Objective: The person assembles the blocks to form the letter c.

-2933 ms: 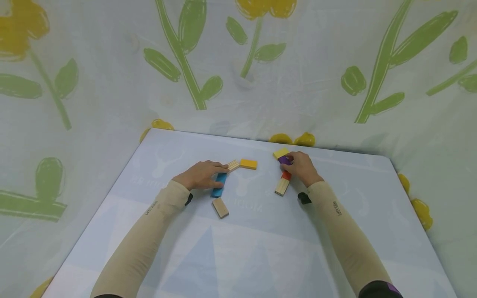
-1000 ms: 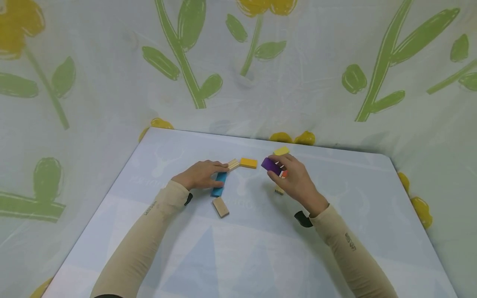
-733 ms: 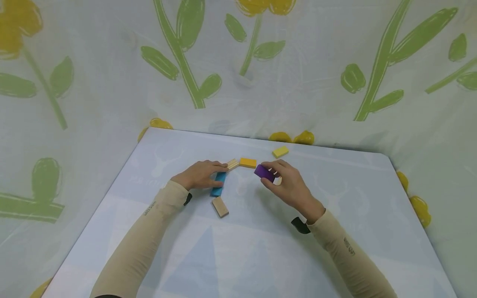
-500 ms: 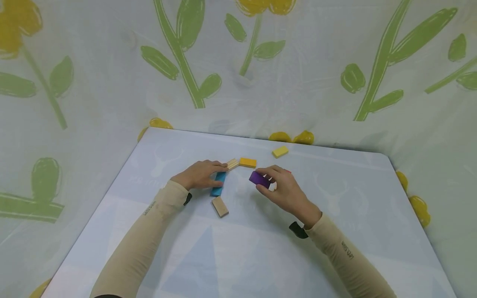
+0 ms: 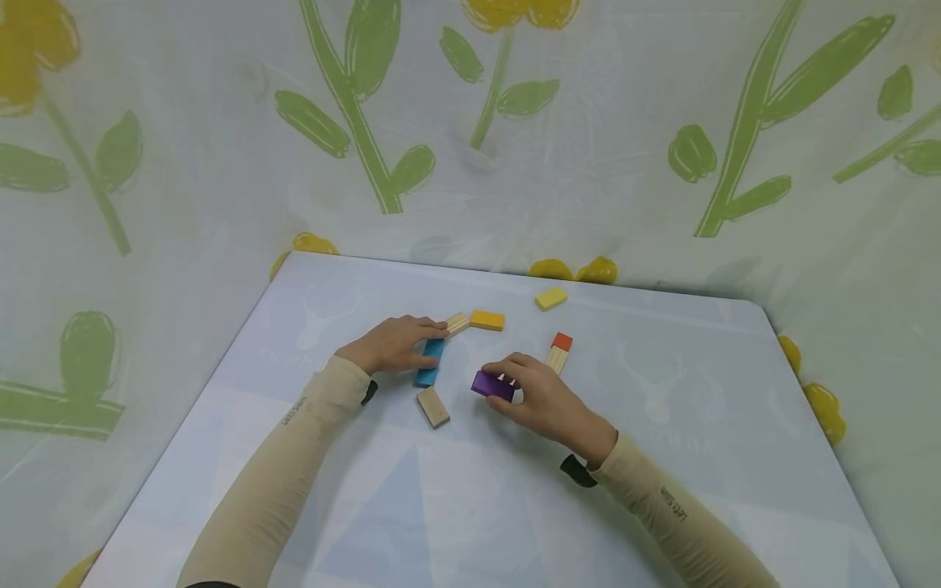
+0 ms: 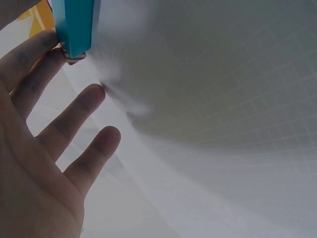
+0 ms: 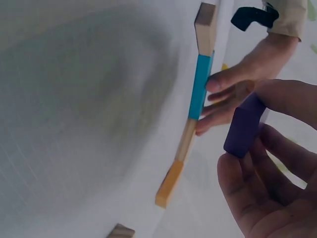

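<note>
My right hand (image 5: 547, 400) pinches a purple wooden block (image 5: 491, 386) between thumb and fingers, raised over the table right of the blue block. My left hand (image 5: 393, 345) rests with relaxed fingers along the left side of a row of blocks. Its thumb touches the blue block (image 5: 430, 364), and its fingertips lie at the grooved plain wood block (image 5: 457, 324). In the right wrist view the row bends from a plain wood block (image 7: 205, 29) through the blue block (image 7: 200, 87) to an orange block (image 7: 170, 183). The left wrist view shows fingertips against the blue block (image 6: 74, 27).
A yellow block (image 5: 550, 299) lies near the back edge of the white table (image 5: 662, 343). Nearer, a red block (image 5: 562, 340) meets another grooved plain block (image 5: 557, 360), partly hidden by the right hand. A flower-printed sheet (image 5: 588, 180) rises behind.
The right hand has picked up the purple block from between the yellow and red blocks and brought it left and nearer. The left hand has stayed at the row.
</note>
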### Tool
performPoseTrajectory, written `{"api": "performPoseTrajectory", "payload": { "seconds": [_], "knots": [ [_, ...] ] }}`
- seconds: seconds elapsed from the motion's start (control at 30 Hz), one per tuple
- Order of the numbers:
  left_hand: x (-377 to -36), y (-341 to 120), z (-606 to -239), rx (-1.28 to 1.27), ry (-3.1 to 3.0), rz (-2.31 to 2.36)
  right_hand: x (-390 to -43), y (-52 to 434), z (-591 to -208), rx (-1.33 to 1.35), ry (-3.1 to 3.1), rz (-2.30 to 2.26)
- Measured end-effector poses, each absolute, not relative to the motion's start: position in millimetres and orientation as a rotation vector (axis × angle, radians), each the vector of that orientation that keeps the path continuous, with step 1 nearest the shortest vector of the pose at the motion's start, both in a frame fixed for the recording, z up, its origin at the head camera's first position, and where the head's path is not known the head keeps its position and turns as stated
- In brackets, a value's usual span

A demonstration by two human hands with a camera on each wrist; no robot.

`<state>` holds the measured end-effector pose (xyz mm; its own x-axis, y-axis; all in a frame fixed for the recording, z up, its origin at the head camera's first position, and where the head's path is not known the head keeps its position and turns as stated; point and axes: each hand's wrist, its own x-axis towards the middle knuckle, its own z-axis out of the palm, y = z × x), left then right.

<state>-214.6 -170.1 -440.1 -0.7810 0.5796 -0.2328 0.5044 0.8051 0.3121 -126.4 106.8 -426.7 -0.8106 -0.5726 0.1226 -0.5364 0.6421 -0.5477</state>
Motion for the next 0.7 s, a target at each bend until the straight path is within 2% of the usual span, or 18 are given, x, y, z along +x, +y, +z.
{"api": "performPoseTrajectory", "payload": {
  "seconds": [0.27,0.7],
  "knots": [
    [-214.1,-172.6,-440.7,0.882,2.692,0.333,-122.0,95.8,-435.6,-1.103,2.716,-0.815],
    [-213.6,-172.9,-438.1,0.887,2.685,0.338,-117.3,82.6,-445.6,-1.091,2.617,-0.708]
  ]
}}
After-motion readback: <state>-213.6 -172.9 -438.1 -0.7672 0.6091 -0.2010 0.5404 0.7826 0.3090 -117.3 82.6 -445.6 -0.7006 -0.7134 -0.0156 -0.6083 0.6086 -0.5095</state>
